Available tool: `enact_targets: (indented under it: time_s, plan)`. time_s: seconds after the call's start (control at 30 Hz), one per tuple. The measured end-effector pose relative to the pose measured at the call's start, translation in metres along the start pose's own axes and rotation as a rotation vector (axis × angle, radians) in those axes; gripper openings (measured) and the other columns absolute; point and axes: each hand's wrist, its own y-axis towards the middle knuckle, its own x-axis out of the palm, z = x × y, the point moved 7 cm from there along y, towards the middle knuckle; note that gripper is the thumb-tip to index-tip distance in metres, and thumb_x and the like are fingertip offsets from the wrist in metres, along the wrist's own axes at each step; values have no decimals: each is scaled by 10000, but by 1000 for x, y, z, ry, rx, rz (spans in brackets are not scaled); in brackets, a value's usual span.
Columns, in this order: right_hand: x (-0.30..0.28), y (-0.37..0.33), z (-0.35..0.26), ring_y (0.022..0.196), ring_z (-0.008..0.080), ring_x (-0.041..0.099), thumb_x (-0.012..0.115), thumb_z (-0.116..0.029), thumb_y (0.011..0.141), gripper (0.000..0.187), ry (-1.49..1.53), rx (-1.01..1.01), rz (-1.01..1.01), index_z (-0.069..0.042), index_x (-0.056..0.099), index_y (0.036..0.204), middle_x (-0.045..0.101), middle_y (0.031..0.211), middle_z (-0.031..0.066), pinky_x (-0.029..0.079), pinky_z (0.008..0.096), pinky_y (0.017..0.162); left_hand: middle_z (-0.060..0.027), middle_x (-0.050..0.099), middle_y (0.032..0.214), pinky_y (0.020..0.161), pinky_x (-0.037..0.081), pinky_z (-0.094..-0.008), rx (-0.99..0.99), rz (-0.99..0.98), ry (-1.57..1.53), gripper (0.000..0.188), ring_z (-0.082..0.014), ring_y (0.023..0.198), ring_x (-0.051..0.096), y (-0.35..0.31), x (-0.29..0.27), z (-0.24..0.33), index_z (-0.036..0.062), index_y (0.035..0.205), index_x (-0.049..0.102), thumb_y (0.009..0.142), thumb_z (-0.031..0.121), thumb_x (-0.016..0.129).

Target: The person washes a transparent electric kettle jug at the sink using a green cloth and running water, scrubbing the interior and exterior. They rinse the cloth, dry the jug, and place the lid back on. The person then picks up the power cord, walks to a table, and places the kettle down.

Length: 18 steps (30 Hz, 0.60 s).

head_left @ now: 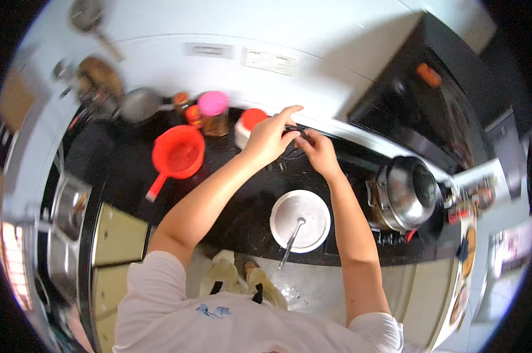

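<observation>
Both my arms reach forward over the black counter, and my hands meet near the wall. My left hand (pixel 269 140) has its fingers closed on a thin black cord-like thing (pixel 293 130), with one finger stretched out. On its other side my right hand (pixel 320 152) pinches the same dark thing; blur hides its exact kind. Just left of my left hand stands a white jar with a red lid (pixel 254 119). Nearer to me, between my forearms, a white bowl (pixel 279 222) sits on the counter with a metal spoon (pixel 291 242) leaning over its near rim.
A red strainer-shaped scoop (pixel 179 152) lies at left, near a pink-lidded jar (pixel 213 105) and small red-topped bottles (pixel 193 115). At right, a steel pot (pixel 410 193) stands on the stove beneath a dark range hood (pixel 422 100). A sink (pixel 63 259) is far left.
</observation>
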Motion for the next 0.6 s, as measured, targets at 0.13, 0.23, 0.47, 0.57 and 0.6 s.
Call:
enact_targets:
  time_s: [0.13, 0.23, 0.47, 0.57, 0.6]
  plan:
    - [82, -30, -118, 654, 79, 531, 569, -184, 931, 192, 309, -220, -267, -8, 625, 881, 611, 710, 14, 420, 247, 619, -71, 628, 974, 828, 492, -274, -72, 122, -346, 572, -127, 900, 609, -96, -115, 34, 54, 1322, 428, 809, 15, 678]
    - [169, -70, -200, 640, 71, 499, 536, -170, 946, 197, 317, -294, -530, -38, 593, 811, 568, 685, -16, 408, 233, 595, -84, 600, 1069, 854, 484, -281, -256, 359, -378, 602, -134, 969, 590, -210, -198, 46, 64, 1354, 395, 822, 40, 676]
    - [400, -258, -381, 519, 55, 372, 466, -304, 980, 331, 689, -361, -980, -79, 483, 738, 413, 583, -45, 296, 218, 473, -14, 607, 1128, 896, 417, -257, -692, 891, -274, 374, -112, 1037, 549, -583, -295, 98, 90, 1260, 499, 916, 193, 602]
    - [482, -400, -450, 498, 54, 345, 474, -311, 979, 335, 674, -416, -1312, -76, 479, 741, 387, 560, -46, 277, 227, 459, -40, 584, 1180, 940, 397, -284, -737, 1101, -304, 443, -132, 1098, 523, -731, -298, 163, 65, 1274, 494, 915, 301, 600]
    - [510, -448, -468, 494, 52, 337, 472, -292, 981, 321, 687, -449, -1438, -77, 479, 743, 379, 558, -45, 275, 226, 459, -49, 574, 1199, 956, 391, -293, -772, 1132, -201, 488, -141, 1131, 511, -776, -300, 186, 58, 1294, 479, 913, 339, 596]
